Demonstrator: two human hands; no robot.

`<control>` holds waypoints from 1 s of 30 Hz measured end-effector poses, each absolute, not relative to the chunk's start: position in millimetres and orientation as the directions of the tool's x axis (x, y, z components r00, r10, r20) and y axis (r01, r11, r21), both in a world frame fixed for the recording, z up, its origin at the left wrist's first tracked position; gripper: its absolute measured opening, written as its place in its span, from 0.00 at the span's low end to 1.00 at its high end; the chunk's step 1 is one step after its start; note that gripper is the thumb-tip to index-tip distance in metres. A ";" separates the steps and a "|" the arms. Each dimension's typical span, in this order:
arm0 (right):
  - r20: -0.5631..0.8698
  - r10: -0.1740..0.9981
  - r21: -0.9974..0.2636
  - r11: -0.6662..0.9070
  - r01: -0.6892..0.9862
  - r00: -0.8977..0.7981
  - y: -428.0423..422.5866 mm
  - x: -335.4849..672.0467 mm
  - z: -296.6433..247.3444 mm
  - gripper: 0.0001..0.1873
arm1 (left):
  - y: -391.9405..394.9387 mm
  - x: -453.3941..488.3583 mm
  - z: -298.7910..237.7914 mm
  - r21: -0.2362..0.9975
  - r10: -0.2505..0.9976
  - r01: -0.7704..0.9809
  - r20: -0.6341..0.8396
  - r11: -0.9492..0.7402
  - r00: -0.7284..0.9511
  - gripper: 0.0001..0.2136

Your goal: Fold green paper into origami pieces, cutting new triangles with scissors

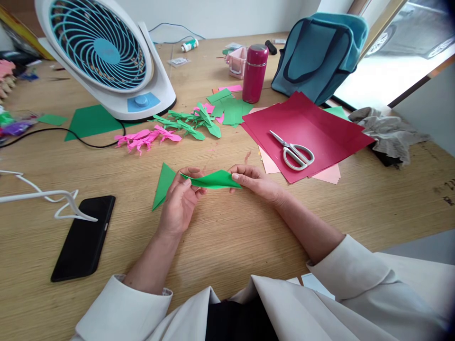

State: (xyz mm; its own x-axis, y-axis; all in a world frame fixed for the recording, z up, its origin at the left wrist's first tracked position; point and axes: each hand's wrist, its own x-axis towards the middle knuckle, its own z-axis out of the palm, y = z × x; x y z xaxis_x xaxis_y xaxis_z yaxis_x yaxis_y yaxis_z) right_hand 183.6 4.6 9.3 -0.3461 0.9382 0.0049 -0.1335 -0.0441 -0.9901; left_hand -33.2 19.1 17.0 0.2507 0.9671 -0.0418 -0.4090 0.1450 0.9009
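Between my two hands a folded piece of green paper (215, 180) is held a little above the table, its upper edge bowed. My left hand (180, 201) pinches its left end, thumb on the near side. The right end is gripped by my right hand (254, 181) between thumb and fingers. Just left of my left hand, and partly behind it, lies a green paper triangle (164, 187). Beyond my hands rest several folded green paper figures (192, 122) and pink paper figures (147, 138). White-handled scissors (293, 152) lie on red paper sheets (313, 125) to the right.
A white fan (140, 90) stands at the back left, with a dark green sheet (90, 122) beside it. A black phone (85, 237) lies at left under a white cable (76, 208). Further back are a magenta flask (255, 73), a pink basket (236, 62) and a blue bag (316, 57).
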 end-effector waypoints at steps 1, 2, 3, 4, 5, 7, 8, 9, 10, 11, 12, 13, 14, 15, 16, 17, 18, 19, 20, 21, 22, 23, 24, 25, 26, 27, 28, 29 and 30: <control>0.005 0.942 -0.989 -0.046 -0.143 -0.336 4.8 182.8 9.1 0.22 | 19.1 -33.3 17.1 0.903 0.968 -0.403 -0.046 0.146 0.247 0.11; 0.008 0.946 -0.987 -0.045 -0.157 -0.325 5.0 182.0 8.7 0.22 | 18.9 -33.6 17.3 0.905 0.968 -0.399 -0.049 0.147 0.246 0.12; 0.013 0.950 -0.984 -0.043 -0.173 -0.313 5.1 181.2 8.2 0.21 | 18.7 -33.8 17.6 0.907 0.967 -0.394 -0.050 0.148 0.248 0.13; 0.019 0.953 -0.982 -0.039 -0.186 -0.301 5.3 180.4 7.4 0.21 | 18.5 -34.0 18.0 0.910 0.967 -0.387 -0.048 0.146 0.252 0.15; 0.025 0.958 -0.980 -0.033 -0.198 -0.286 5.6 179.7 6.4 0.20 | 18.4 -34.1 18.4 0.915 0.966 -0.377 -0.044 0.141 0.254 0.16; 0.036 0.968 -0.979 -0.016 -0.203 -0.250 6.3 178.7 4.0 0.19 | 18.2 -33.5 19.0 0.929 0.968 -0.350 -0.032 0.121 0.250 0.17; 0.041 0.972 -0.980 -0.006 -0.199 -0.232 6.9 178.5 2.6 0.20 | 18.3 -32.9 18.9 0.937 0.969 -0.331 -0.025 0.108 0.245 0.17; 0.047 0.976 -0.981 0.005 -0.194 -0.213 7.5 178.5 1.2 0.20 | 18.5 -32.2 18.3 0.946 0.971 -0.310 -0.020 0.095 0.238 0.16; 0.058 0.979 -0.981 0.020 -0.191 -0.196 8.2 178.6 -0.2 0.20 | 18.8 -31.5 17.2 0.956 0.973 -0.282 -0.014 0.080 0.230 0.15; 0.073 0.981 -0.981 0.038 -0.193 -0.181 8.9 178.8 -1.4 0.21 | 19.2 -30.8 15.7 0.967 0.976 -0.247 -0.003 0.058 0.218 0.13; 0.092 0.982 -0.979 0.058 -0.197 -0.168 9.6 179.1 -2.3 0.21 | 19.5 -30.4 13.9 0.979 0.979 -0.204 0.016 0.027 0.203 0.12; 0.113 0.981 -0.976 0.081 -0.205 -0.155 10.2 179.4 -3.0 0.21 | 19.6 -30.2 12.2 0.989 0.981 -0.147 0.049 -0.022 0.186 0.10; 0.136 0.980 -0.973 0.105 -0.208 -0.144 10.7 179.5 -3.4 0.21 | 19.6 -30.4 10.9 0.994 0.981 -0.067 0.102 -0.091 0.167 0.09; 0.159 0.978 -0.971 0.130 -0.202 -0.136 11.1 179.5 -3.4 0.20 | 19.2 -30.7 10.0 0.983 0.973 0.036 0.172 -0.179 0.154 0.09; 0.178 0.975 -0.971 0.153 -0.184 -0.129 11.3 179.3 -3.3 0.19 | 18.6 -31.3 9.8 0.949 0.955 0.151 0.253 -0.276 0.156 0.09; 0.196 0.973 -0.972 0.175 -0.158 -0.124 11.4 179.0 -3.1 0.18 | 17.8 -32.0 10.2 0.893 0.927 0.260 0.332 -0.368 0.173 0.09; 0.212 0.970 -0.972 0.197 -0.129 -0.122 11.4 178.6 -3.0 0.17 | 16.9 -32.7 11.0 0.824 0.896 0.352 0.394 -0.444 0.206 0.10; 0.229 0.966 -0.971 0.217 -0.099 -0.122 11.3 178.2 -3.1 0.16 | 16.0 -33.3 11.9 0.758 0.866 0.419 0.437 -0.500 0.242 0.11; 0.247 0.961 -0.968 0.240 -0.071 -0.124 11.1 177.7 -3.5 0.14 | 15.1 -33.7 12.8 0.708 0.843 0.457 0.461 -0.538 0.277 0.11; 0.269 0.955 -0.963 0.265 -0.043 -0.129 10.8 177.3 -4.1 0.12 | 14.3 -33.9 13.3 0.678 0.826 0.472 0.469 -0.564 0.312 0.12; 0.292 0.947 -0.956 0.293 -0.013 -0.137 10.4 176.9 -5.1 0.10 | 13.7 -33.9 13.3 0.663 0.815 0.475 0.463 -0.579 0.347 0.12; 0.312 0.938 -0.948 0.318 0.019 -0.148 9.9 176.5 -6.2 0.08 | 13.2 -33.8 12.8 0.659 0.809 0.471 0.447 -0.586 0.380 0.13; 0.327 0.931 -0.940 0.338 0.051 -0.161 9.4 176.0 -7.5 0.06 | 12.8 -33.5 11.9 0.662 0.804 0.462 0.429 -0.590 0.412 0.13; 0.333 0.927 -0.934 0.350 0.078 -0.174 8.8 175.6 -8.6 0.05 | 12.5 -33.2 10.7 0.669 0.798 0.449 0.412 -0.593 0.441 0.14; 0.333 0.924 -0.930 0.355 0.098 -0.187 8.1 175.0 -9.6 0.04 | 12.2 -32.8 9.4 0.674 0.789 0.435 0.395 -0.597 0.471 0.14; 0.330 0.923 -0.928 0.356 0.112 -0.200 7.4 174.4 -10.3 0.04 | 11.9 -32.3 8.1 0.675 0.778 0.424 0.386 -0.604 0.496 0.14; 0.326 0.921 -0.927 0.356 0.121 -0.211 6.7 173.6 -10.5 0.05 | 11.5 -31.9 7.1 0.670 0.766 0.415 0.384 -0.616 0.516 0.15; 0.326 0.919 -0.924 0.359 0.130 -0.222 6.1 172.8 -10.5 0.06 | 11.2 -31.6 6.3 0.661 0.751 0.406 0.387 -0.631 0.535 0.15; 0.327 0.917 -0.921 0.363 0.138 -0.230 5.5 171.9 -10.1 0.07 | 10.9 -31.3 5.9 0.652 0.736 0.398 0.393 -0.646 0.551 0.16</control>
